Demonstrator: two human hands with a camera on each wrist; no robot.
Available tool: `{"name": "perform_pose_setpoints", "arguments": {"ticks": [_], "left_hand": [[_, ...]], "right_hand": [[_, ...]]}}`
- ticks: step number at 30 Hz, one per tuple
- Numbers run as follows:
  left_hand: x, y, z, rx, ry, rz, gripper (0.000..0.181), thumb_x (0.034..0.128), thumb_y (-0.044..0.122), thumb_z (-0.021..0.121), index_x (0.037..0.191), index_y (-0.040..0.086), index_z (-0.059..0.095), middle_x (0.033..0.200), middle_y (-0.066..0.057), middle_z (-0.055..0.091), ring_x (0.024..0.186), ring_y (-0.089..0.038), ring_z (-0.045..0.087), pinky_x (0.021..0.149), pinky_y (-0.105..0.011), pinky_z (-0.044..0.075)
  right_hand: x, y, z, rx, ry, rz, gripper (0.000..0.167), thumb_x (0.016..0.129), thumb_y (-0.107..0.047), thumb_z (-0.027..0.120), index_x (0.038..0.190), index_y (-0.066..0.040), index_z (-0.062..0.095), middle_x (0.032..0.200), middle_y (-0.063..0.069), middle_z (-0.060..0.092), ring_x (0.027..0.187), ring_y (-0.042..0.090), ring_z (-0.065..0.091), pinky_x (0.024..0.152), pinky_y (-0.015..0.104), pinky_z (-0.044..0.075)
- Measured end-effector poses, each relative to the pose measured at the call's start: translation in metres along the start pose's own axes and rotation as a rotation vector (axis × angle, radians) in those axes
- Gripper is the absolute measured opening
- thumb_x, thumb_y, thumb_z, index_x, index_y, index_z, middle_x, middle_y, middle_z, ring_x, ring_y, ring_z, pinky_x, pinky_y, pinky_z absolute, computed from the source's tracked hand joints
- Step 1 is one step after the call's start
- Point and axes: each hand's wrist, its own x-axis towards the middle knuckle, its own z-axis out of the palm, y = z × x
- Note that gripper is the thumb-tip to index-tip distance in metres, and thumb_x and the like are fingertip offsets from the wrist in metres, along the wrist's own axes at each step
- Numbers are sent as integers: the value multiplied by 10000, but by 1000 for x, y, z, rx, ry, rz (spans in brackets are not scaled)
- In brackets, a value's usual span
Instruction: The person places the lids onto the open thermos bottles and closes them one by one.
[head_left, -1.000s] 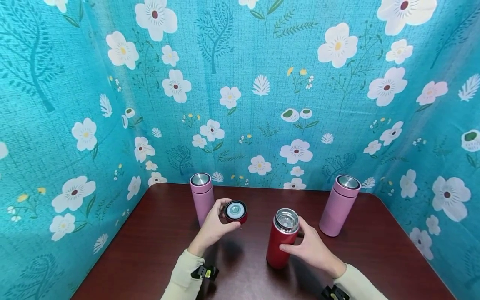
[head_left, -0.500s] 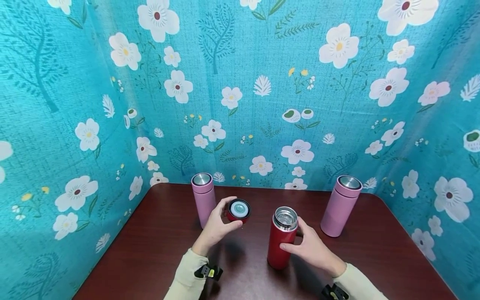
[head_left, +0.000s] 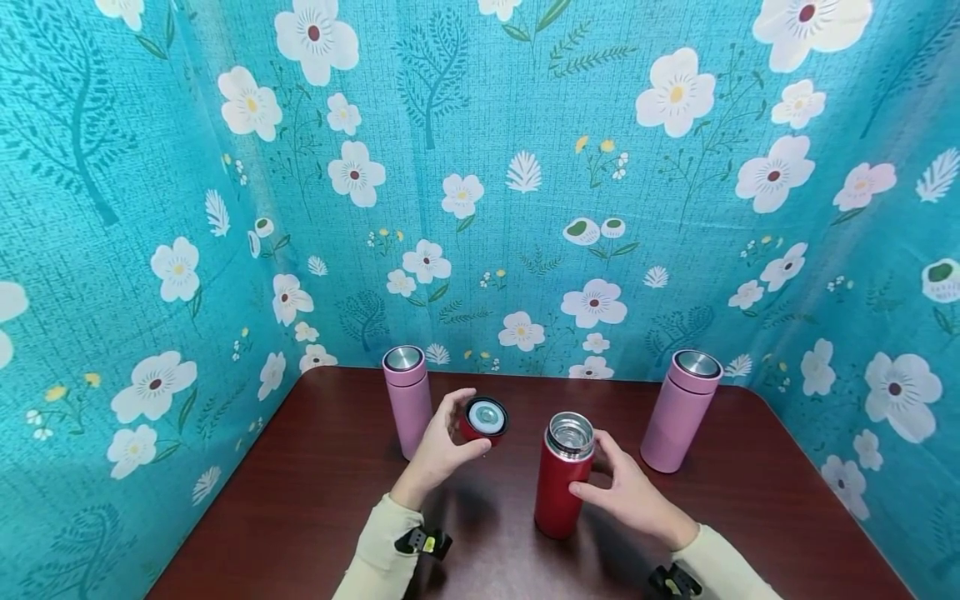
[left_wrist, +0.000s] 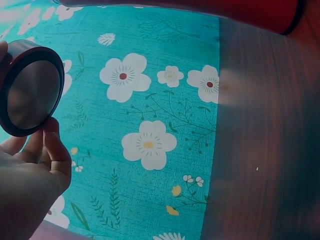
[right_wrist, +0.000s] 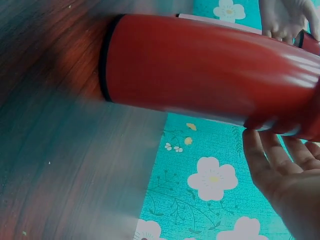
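Observation:
My left hand [head_left: 438,450] pinches a red thermos lid [head_left: 486,417] in the air between thumb and fingers. In the head view the lid's pale inner side faces up; the left wrist view shows its metallic outer disc [left_wrist: 34,95]. To the right stands an uncapped red thermos bottle [head_left: 558,492], upright on the table, its bare steel mouth [head_left: 572,435] showing. My right hand [head_left: 626,492] grips it from the right, thumb across the front and fingers round the back. Lid and bottle are apart.
A pink thermos [head_left: 408,408] with a steel-topped lid stands behind my left hand. Another pink thermos [head_left: 681,412] stands at the back right. The dark brown table [head_left: 300,500] ends against a blue flowered cloth [head_left: 480,208] at the back and sides.
My left hand has carried the lid slightly right and up, closer to the bottle. The bottle stays in about the same place, and the right thumb has shifted slightly right on it.

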Motion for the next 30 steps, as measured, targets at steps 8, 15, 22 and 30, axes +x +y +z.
{"name": "perform_pose_setpoints", "arguments": {"ticks": [8, 15, 22, 30], "left_hand": [[3, 1, 4, -50, -4, -30, 628, 799, 27, 701, 1303, -55, 336, 1241, -173, 497, 1203, -278, 460, 1051, -448, 323], [4, 3, 5, -82, -42, -14, 626, 808, 9, 680, 1325, -48, 331, 1243, -189, 488, 1137, -277, 479, 921, -326, 460], [8, 6, 12, -138, -98, 72, 604, 827, -4, 660, 1343, -49, 348, 1219, -217, 462, 1085, -285, 481, 843, -341, 510], [11, 12, 19, -128, -116, 96, 646, 812, 21, 678, 1355, -44, 336, 1232, -192, 447, 1091, -277, 485, 896, -338, 481]], "right_hand": [[1, 3, -2, 30, 6, -26, 631, 788, -206, 766, 1305, -192, 405, 1257, 75, 550, 1083, 321, 562, 833, 498, 500], [0, 2, -5, 18, -22, -24, 615, 804, -214, 745, 1311, -224, 398, 1260, 37, 563, 1088, 286, 563, 863, 526, 475], [0, 6, -6, 2, -37, -55, 595, 835, -205, 713, 1328, -172, 381, 1273, 91, 554, 1088, 304, 559, 853, 523, 480], [0, 7, -5, 10, -26, -21, 600, 827, -220, 720, 1324, -184, 385, 1283, 75, 550, 1118, 308, 546, 870, 484, 484]]}}
